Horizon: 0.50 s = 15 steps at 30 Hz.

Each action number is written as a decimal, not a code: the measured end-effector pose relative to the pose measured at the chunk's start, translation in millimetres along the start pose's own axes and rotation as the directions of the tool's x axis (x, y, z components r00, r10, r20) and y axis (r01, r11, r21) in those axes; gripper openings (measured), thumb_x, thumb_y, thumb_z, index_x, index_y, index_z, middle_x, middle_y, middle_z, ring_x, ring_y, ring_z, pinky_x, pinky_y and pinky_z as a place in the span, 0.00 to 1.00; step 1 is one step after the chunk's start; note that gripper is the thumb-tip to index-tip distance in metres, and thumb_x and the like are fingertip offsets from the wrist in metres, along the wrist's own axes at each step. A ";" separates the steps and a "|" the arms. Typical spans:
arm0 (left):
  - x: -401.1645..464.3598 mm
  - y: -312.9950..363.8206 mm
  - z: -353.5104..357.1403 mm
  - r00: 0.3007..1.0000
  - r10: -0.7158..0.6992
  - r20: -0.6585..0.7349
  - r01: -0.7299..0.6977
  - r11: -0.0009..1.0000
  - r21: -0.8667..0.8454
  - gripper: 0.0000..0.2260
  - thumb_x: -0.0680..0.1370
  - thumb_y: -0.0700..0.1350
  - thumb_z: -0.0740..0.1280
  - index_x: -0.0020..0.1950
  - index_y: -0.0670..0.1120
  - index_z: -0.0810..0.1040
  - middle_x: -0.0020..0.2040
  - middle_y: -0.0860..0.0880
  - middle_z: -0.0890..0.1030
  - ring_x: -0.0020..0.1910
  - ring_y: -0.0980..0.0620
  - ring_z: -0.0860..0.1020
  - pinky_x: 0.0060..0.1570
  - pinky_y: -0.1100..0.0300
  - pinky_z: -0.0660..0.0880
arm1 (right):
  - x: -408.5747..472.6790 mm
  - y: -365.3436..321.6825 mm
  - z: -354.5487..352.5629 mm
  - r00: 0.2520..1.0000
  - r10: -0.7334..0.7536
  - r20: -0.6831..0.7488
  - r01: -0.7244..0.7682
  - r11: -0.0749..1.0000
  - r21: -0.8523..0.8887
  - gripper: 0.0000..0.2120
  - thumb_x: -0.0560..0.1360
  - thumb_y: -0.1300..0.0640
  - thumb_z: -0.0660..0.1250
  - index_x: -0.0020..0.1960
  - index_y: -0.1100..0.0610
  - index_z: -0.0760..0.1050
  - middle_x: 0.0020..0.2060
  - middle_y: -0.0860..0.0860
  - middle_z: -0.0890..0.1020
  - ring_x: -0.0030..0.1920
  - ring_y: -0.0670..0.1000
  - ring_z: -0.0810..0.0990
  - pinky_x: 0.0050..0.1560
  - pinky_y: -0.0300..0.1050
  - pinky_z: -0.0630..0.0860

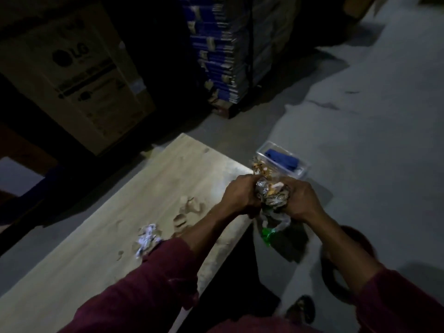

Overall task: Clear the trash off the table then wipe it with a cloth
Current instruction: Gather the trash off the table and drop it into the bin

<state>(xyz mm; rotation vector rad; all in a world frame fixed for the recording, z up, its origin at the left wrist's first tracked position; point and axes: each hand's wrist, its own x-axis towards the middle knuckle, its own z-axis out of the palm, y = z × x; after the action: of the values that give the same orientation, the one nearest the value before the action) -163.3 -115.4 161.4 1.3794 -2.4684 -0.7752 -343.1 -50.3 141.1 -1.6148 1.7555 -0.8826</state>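
Both hands, left hand (240, 195) and right hand (300, 200), grip crumpled, shiny wrapper trash (272, 194).

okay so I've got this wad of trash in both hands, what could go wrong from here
Both hands, left and right, grip the wad past the table edge, so loose pieces could fall to the floor. The crumpled paper by your left sleeve may get knocked off.
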 end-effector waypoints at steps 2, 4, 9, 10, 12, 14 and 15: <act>25.5 37.5 26.9 0.998 0.057 0.039 -0.057 0.998 0.004 0.20 0.65 0.50 0.77 0.55 0.54 0.79 0.49 0.50 0.85 0.47 0.47 0.82 0.42 0.58 0.74 | -12.6 33.2 -38.0 0.998 0.063 -0.032 -0.064 0.998 -0.026 0.24 0.63 0.45 0.76 0.59 0.44 0.81 0.52 0.48 0.86 0.55 0.47 0.84 0.60 0.42 0.78; 48.6 74.5 55.2 0.991 0.103 0.085 -0.103 0.995 -0.002 0.22 0.65 0.53 0.76 0.58 0.54 0.78 0.51 0.49 0.85 0.49 0.46 0.82 0.45 0.54 0.79 | -24.1 70.0 -72.8 0.992 0.093 -0.081 -0.098 0.994 -0.057 0.28 0.61 0.39 0.70 0.58 0.48 0.84 0.52 0.52 0.87 0.54 0.54 0.85 0.59 0.52 0.80; 104.1 152.2 121.0 0.965 0.174 0.199 -0.166 0.985 -0.054 0.22 0.67 0.52 0.74 0.59 0.48 0.80 0.51 0.47 0.85 0.49 0.46 0.83 0.50 0.52 0.81 | -44.0 149.9 -141.1 0.975 0.130 -0.181 -0.145 0.987 -0.073 0.27 0.64 0.42 0.68 0.58 0.54 0.84 0.54 0.55 0.87 0.55 0.57 0.85 0.58 0.56 0.81; 114.6 167.6 137.4 0.956 0.189 0.225 -0.181 0.982 -0.058 0.22 0.67 0.54 0.74 0.59 0.48 0.80 0.51 0.47 0.85 0.49 0.45 0.83 0.50 0.50 0.81 | -49.7 168.9 -155.0 0.968 0.164 -0.190 -0.179 0.982 -0.065 0.25 0.64 0.43 0.69 0.58 0.52 0.84 0.54 0.54 0.87 0.55 0.57 0.85 0.58 0.57 0.81; 130.0 195.1 164.2 0.941 0.219 0.256 -0.209 0.976 -0.065 0.24 0.67 0.56 0.74 0.59 0.47 0.80 0.53 0.45 0.85 0.51 0.44 0.83 0.51 0.49 0.81 | -61.2 202.6 -176.6 0.949 0.229 -0.216 -0.245 0.968 -0.048 0.24 0.64 0.45 0.72 0.59 0.50 0.83 0.54 0.52 0.87 0.55 0.56 0.85 0.57 0.57 0.81; 141.0 216.4 186.7 0.920 0.260 0.294 -0.242 0.965 -0.098 0.23 0.68 0.53 0.75 0.60 0.46 0.81 0.54 0.44 0.85 0.53 0.42 0.83 0.52 0.49 0.80 | -73.1 226.8 -191.3 0.926 0.295 -0.234 -0.311 0.950 -0.034 0.25 0.63 0.44 0.70 0.59 0.49 0.82 0.54 0.52 0.87 0.54 0.56 0.85 0.56 0.56 0.81; 147.1 224.1 197.5 0.905 0.284 0.316 -0.261 0.959 -0.114 0.23 0.68 0.52 0.76 0.61 0.45 0.81 0.55 0.43 0.85 0.53 0.41 0.83 0.52 0.49 0.80 | -78.5 236.8 -196.4 0.915 0.325 -0.239 -0.339 0.940 -0.020 0.25 0.63 0.43 0.69 0.58 0.49 0.82 0.53 0.52 0.87 0.54 0.56 0.85 0.55 0.56 0.81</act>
<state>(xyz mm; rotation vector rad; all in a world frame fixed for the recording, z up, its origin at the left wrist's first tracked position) -489.3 -76.1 105.7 0.9090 -2.7704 -1.0855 -634.7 54.0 70.8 -1.2301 2.1590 -0.8857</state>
